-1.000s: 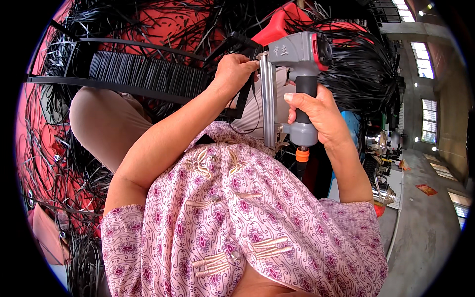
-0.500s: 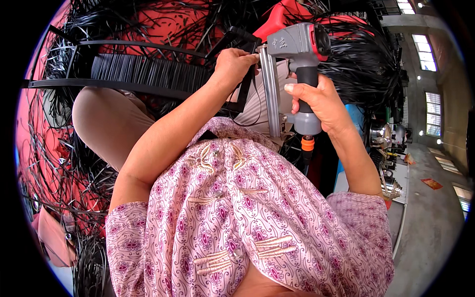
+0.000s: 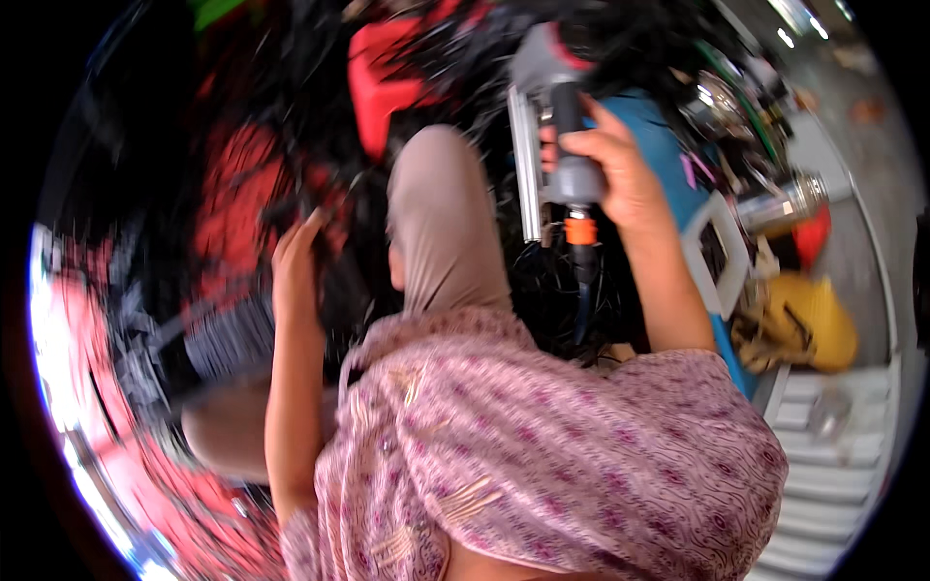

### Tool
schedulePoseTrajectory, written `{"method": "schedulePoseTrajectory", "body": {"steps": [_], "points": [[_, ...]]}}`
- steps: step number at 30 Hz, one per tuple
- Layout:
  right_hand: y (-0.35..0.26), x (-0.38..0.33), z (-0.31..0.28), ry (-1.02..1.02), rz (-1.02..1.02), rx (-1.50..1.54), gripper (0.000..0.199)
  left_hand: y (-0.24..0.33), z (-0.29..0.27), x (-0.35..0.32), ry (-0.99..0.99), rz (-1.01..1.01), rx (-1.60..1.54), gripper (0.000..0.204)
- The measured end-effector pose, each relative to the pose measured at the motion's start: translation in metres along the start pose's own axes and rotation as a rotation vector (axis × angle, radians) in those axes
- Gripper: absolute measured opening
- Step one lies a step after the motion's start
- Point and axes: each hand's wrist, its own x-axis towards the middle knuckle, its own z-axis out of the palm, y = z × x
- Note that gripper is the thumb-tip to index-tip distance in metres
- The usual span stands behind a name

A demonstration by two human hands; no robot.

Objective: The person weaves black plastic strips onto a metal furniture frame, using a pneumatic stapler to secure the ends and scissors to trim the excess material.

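Observation:
My right hand [image 3: 620, 169] is wrapped round the dark grip of a grey and black air staple gun [image 3: 578, 179]. Its silver magazine [image 3: 524, 165] points down toward me, and an orange fitting joins the handle to a hose [image 3: 583, 266]. Further left, my left hand [image 3: 295, 271] is closed at a dark bar of a black frame, its fingers smeared by motion. Black strips wound side by side form a panel [image 3: 232, 339] on that frame, beside my left forearm. The gun is well apart from the frame.
A red plastic piece [image 3: 383, 92] stands ahead among loose black strips. My raised knee [image 3: 436, 174] is between the hands. To the right are a blue surface [image 3: 659, 145], a white-rimmed container [image 3: 722, 257], a metal flask [image 3: 785, 201] and a yellow object [image 3: 809, 324].
My view has swung round. The staple gun has come away from the frame's corner, and the hands are now far apart. The frame sits lower and further left.

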Motion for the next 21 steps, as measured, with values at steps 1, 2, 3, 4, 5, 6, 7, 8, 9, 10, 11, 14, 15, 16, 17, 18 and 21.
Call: {"method": "schedulePoseTrajectory", "body": {"steps": [1, 2, 3, 4, 5, 6, 7, 8, 9, 10, 11, 14, 15, 16, 17, 18, 21], "points": [[0.009, 0.009, -0.021, 0.019, -0.086, 0.017, 0.071, 0.001, -0.003, 0.004, -0.004, -0.003, 0.025, 0.030], [0.023, 0.022, -0.045, 0.099, -0.104, 0.039, 0.083, 0.009, 0.007, 0.000, 0.196, -0.133, 0.052, 0.035], [0.022, 0.023, -0.061, 0.231, -0.091, -0.018, 0.081, 0.018, 0.022, -0.006, 0.233, -0.103, 0.162, 0.038], [0.018, 0.025, -0.072, 0.351, -0.072, -0.079, 0.079, 0.021, 0.023, -0.003, 0.214, -0.096, 0.203, 0.038], [0.019, 0.029, -0.093, 0.445, -0.050, -0.175, 0.081, 0.021, 0.022, 0.004, 0.196, -0.087, 0.231, 0.038], [0.024, 0.036, -0.118, 0.532, -0.024, -0.267, 0.083, 0.024, 0.022, 0.012, 0.183, -0.074, 0.260, 0.038], [0.033, 0.046, -0.139, 0.615, -0.045, -0.307, 0.084, 0.018, 0.019, 0.014, 0.165, -0.075, 0.212, 0.038], [0.049, 0.063, -0.171, 0.713, -0.077, -0.412, 0.088, 0.019, 0.024, 0.014, 0.168, -0.090, 0.199, 0.037], [0.049, 0.075, -0.184, 0.772, -0.081, -0.498, 0.070, 0.022, 0.027, 0.010, 0.180, -0.100, 0.182, 0.037], [0.051, 0.083, -0.196, 0.821, -0.084, -0.583, 0.054, 0.023, 0.030, 0.002, 0.202, -0.109, 0.163, 0.036], [0.061, 0.093, -0.231, 0.735, -0.039, -0.722, 0.047, 0.018, 0.026, 0.004, 0.183, -0.011, 0.187, 0.033], [0.076, 0.109, -0.290, 0.783, -0.010, -0.989, 0.053, 0.019, 0.021, 0.013, 0.161, -0.063, 0.224, 0.033], [0.078, 0.110, -0.304, 0.816, 0.024, -1.024, 0.054, 0.018, 0.021, 0.015, 0.183, -0.085, 0.225, 0.033], [0.077, 0.114, -0.312, 0.841, 0.063, -1.034, 0.056, 0.017, 0.019, 0.016, 0.208, -0.111, 0.223, 0.033], [0.078, 0.114, -0.319, 0.860, 0.105, -1.037, 0.058, 0.016, 0.018, 0.018, 0.212, -0.097, 0.208, 0.033], [0.081, 0.115, -0.328, 0.869, 0.134, -1.035, 0.060, 0.019, 0.018, 0.018, 0.208, -0.097, 0.197, 0.033], [0.118, 0.137, -0.408, 0.811, -0.028, -1.230, 0.058, 0.023, 0.019, 0.020, 0.216, -0.089, 0.228, 0.034]]}}
